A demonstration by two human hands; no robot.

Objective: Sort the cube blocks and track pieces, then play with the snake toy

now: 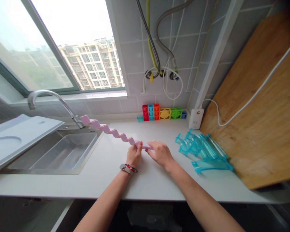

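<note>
A long pink strip folded in zigzags (pixel 114 132) slants from beside the faucet down to my hands, raised above the white counter. My left hand (pixel 134 155) is closed on the strip near its lower right end, thumb on top. A watch and a red band circle that wrist. Just to the right, my right hand (pixel 160 153) pinches the strip's end between thumb and fingers. The fingertips partly hide that end.
At left are a sink (pixel 83 161), a faucet (pixel 53 93) and white boards (pixel 26 133). Colourful blocks (pixel 159 112) line the wall. Clear turquoise plastic parts (pixel 203 149) lie at right, near a white plugged box (pixel 196 118) and a wooden board (pixel 263 106).
</note>
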